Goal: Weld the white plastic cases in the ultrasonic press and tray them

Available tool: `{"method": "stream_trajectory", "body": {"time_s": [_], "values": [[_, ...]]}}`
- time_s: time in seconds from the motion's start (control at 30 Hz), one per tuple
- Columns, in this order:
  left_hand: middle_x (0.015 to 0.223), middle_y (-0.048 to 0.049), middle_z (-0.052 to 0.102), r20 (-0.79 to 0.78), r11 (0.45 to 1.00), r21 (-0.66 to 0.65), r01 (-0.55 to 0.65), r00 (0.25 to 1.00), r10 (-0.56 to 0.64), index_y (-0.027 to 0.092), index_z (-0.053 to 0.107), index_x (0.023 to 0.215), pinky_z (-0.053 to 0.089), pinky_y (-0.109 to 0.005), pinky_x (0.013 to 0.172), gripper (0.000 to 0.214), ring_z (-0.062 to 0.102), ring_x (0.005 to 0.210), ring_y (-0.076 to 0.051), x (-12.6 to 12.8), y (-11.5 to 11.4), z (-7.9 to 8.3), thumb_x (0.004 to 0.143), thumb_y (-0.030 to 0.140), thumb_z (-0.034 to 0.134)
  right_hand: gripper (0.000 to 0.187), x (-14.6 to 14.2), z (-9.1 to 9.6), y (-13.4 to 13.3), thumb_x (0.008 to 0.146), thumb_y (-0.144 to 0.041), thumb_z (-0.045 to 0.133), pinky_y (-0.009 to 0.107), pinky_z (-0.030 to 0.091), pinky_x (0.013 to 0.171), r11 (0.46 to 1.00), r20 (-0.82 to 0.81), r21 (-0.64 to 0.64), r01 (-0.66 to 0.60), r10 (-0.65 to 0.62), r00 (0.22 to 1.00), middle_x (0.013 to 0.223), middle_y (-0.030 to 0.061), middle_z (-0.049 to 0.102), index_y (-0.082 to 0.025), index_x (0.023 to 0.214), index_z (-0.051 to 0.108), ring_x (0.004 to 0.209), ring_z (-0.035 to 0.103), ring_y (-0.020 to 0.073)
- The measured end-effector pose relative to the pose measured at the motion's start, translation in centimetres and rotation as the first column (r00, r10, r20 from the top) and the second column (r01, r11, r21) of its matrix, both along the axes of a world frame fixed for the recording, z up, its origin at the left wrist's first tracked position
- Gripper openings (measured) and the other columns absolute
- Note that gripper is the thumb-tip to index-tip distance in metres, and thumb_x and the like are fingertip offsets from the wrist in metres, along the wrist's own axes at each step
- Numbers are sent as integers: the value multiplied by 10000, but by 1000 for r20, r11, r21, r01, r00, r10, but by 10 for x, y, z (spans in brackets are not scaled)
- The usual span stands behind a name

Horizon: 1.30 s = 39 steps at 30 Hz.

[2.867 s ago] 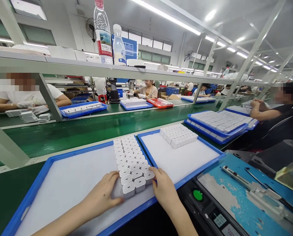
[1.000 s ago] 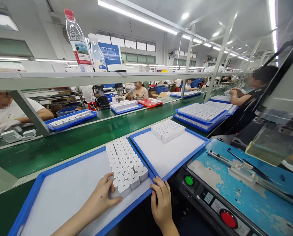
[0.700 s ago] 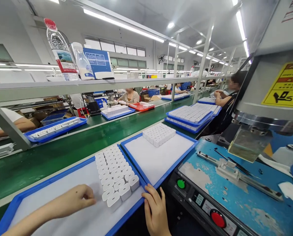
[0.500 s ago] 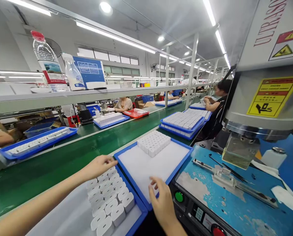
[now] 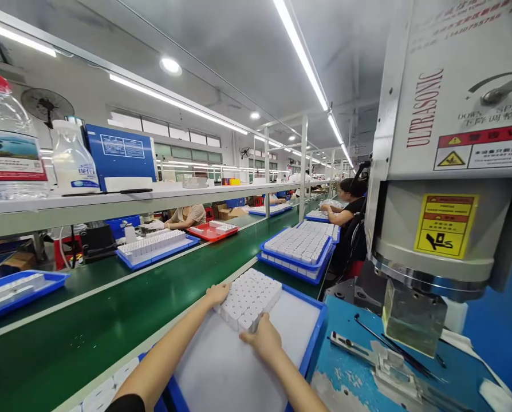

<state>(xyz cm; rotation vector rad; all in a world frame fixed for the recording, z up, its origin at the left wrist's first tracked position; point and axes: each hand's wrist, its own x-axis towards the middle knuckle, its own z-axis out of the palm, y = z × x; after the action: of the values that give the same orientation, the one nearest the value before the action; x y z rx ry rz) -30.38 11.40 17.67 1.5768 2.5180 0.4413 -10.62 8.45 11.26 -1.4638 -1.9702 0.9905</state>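
Small white plastic housings (image 5: 256, 293), each with a little dark mark on top, stand packed in a block in the blue tray (image 5: 311, 335) before me. My left hand (image 5: 218, 293) rests against the block's left side, its fingers curled at the edge. At the near right corner, my right hand (image 5: 264, 341) has thumb and fingers around the outer housings. The two hands hold the group from opposite sides. White sheet lining covers the tray bottom around it. My left forearm partly hides more white housings (image 5: 103, 395) at the lower left.
An ultrasonic machine (image 5: 432, 229) stands at right over a worn blue plate with a metal fixture (image 5: 396, 372). Stacked trays (image 5: 296, 246) of housings lie beyond mine. A green conveyor (image 5: 122, 320) runs along the left, below a shelf with bottles (image 5: 73, 160). Other people sit farther back.
Both hands have moved forward from the near part of the trays to the block of housings and now touch it. The view has turned right, showing more of the machine.
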Motion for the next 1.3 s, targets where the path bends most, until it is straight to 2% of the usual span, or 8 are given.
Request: {"method": "stream_trajectory", "body": {"time_s": [0.1,0.2,0.33,0.63,0.83,1.07,1.17,1.3], "values": [[1198,-86,561,-30,999,-5,-37,999,37,162,540,1170,466,-449,909,369,557,1066,-211,1,8,-19,896,407,513,733,-11,-8,5,573,-367,734,385,483,751,997,25,-11,77,-77,997,954,98,691,-165,1184,383,884,677,313],[1247,-131,527,-55,996,13,-83,995,83,169,532,1192,419,-500,931,425,483,1178,-282,5,8,-36,930,459,365,657,-13,-10,7,609,-375,706,375,480,718,996,31,-5,84,-84,996,948,98,690,-175,1143,381,873,675,305],[1278,-159,510,-52,995,9,-98,994,98,200,544,1180,408,-507,906,476,444,1214,-340,10,3,-44,908,482,274,532,-8,-8,4,651,-386,674,358,469,683,998,74,1,64,-64,995,934,118,688,-186,1051,387,867,673,309],[1261,-151,526,-40,995,-14,-96,995,96,212,528,1193,396,-491,906,481,458,1193,-334,23,-26,-42,886,497,291,485,9,-4,-28,645,-308,661,314,450,615,1000,-27,29,1,0,1000,917,138,681,-189,990,341,850,669,301],[1293,-170,498,-46,998,27,-61,997,62,195,497,1233,375,-514,922,514,431,1211,-350,49,-40,-16,885,506,281,468,33,13,-49,655,-331,659,307,444,597,992,-61,103,68,-62,996,878,124,684,-200,969,337,767,671,279],[1278,-186,487,-54,994,89,70,996,-65,182,487,1224,376,-527,902,514,413,1211,-365,135,-41,15,885,502,271,526,111,31,-71,647,-372,673,291,426,560,963,-138,165,214,-192,972,876,117,680,-193,999,325,736,662,260],[1259,-194,489,-49,985,104,137,990,-132,170,489,1213,376,-524,896,507,419,1194,-361,189,-43,15,888,496,276,525,159,27,-83,650,-376,671,288,411,543,944,-116,179,278,-260,959,828,100,671,-188,997,325,703,655,255],[1247,-197,486,-29,972,118,202,979,-200,164,483,1215,372,-510,903,490,418,1189,-352,265,-51,0,888,490,319,537,227,13,-103,656,-372,670,281,417,550,916,-106,182,358,-343,933,782,64,654,-178,1025,331,692,648,238]]}}
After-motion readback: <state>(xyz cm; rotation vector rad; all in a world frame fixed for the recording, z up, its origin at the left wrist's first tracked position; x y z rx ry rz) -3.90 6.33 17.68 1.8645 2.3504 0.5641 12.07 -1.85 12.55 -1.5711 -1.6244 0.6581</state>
